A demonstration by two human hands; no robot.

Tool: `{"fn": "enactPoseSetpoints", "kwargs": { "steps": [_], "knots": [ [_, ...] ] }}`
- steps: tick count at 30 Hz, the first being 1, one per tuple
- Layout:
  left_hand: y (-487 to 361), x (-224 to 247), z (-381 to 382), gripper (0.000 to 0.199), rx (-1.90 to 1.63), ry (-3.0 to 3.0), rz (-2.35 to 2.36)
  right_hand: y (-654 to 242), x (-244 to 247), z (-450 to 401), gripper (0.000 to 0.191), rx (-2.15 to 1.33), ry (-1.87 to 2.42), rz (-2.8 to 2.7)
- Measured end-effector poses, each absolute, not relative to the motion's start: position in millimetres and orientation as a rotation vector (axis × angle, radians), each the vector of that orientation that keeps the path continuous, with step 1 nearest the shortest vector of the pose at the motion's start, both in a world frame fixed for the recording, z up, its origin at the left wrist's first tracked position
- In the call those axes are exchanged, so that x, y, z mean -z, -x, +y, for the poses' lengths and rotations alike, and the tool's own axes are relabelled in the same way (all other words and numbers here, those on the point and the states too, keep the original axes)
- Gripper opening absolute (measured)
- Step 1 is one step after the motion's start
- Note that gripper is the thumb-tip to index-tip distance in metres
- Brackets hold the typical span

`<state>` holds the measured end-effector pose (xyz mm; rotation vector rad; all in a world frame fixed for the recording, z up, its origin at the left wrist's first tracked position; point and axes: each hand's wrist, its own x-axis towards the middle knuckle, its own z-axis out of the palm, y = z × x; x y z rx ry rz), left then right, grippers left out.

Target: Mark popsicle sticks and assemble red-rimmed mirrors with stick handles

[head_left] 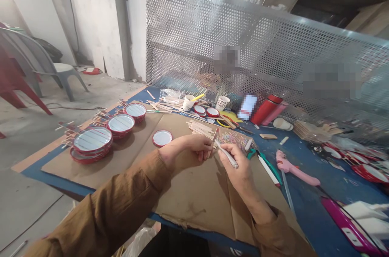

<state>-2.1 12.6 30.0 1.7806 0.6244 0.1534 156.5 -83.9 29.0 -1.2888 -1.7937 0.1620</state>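
Note:
My left hand (199, 146) pinches a small flat wooden stick (215, 138) with a reddish tip, held upright above the cardboard (194, 192). My right hand (238, 168) grips a pale marker-like pen (227, 154), its upper end close to the stick; whether they touch is unclear. Just behind the hands lie a pile of flat wooden sticks (200, 127) and a heap of small colourful pieces (235, 138). To the left of my left hand sits a round white disc with a red rim (162, 138).
Stacked red-rimmed round pieces with sticks (92, 140) stand at the left. On the right are green-handled pliers (251, 153), a pink glue gun (296, 169), and a magenta box (349, 224). A red bottle (266, 110), paper cups (188, 103) and a perforated metal panel (188, 34) are behind.

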Motion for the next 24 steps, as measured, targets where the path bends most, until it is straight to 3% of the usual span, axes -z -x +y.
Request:
{"fn": "enactPoseSetpoints", "kwargs": {
  "steps": [24],
  "knots": [
    [1.8, -25.9, 15.1, 0.017, -0.168, -1.771, 0.605, -156.9, -28.7, -85.1, 0.016, -0.178, 1.27, -1.777]
  ]
}}
